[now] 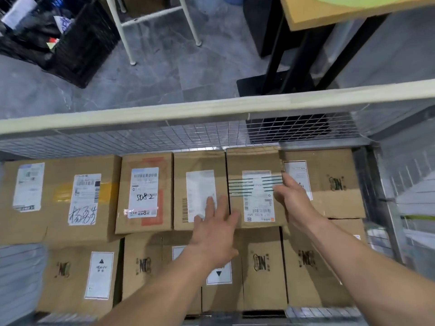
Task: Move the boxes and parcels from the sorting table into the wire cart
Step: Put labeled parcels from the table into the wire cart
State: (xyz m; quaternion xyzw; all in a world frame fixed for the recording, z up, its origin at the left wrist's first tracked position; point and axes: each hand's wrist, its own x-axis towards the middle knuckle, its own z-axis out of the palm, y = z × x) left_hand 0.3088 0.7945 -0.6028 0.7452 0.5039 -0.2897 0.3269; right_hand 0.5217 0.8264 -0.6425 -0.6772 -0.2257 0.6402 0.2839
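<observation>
Box in hand: a cardboard box with green-striped tape [255,187] lies in the wire cart [211,135], in the far row, second from the right end, just below the mesh wall.
Long axis: the box runs from 12 o'clock to 6 o'clock, away from the person; its label reads sideways.
Direction from the hands: the box sits between the two hands, toward 12 o'clock from the forearms.
Right hand [290,196]: fingers straight and close together, pressed flat against the box's 3 o'clock side, fingertips over the top edge near the striped tape.
Left hand [216,222]: fingers spread and straight, lying at the box's 9 o'clock edge, partly over the neighbouring box with a plain white label [200,191]. It curls round nothing.
Nearer hand: both touch or nearly touch the box; the right one looks more firmly placed.
Judged step: the box appears to be set down and squared into its slot, so the hands likely only need to lift clear toward 6 o'clock.
Neighbours: at 3 o'clock, a box with a stamped mark [329,184]; at 9 o'clock beyond the plain-label box, a box with handwritten digits [143,191].
Near row: more stamped cartons, a lower layer, lie at 6 o'clock under the forearms.
Beyond the cart: grey floor, a black crate [70,45] at 11 o'clock.
Sorting surface: not identifiable here.
</observation>
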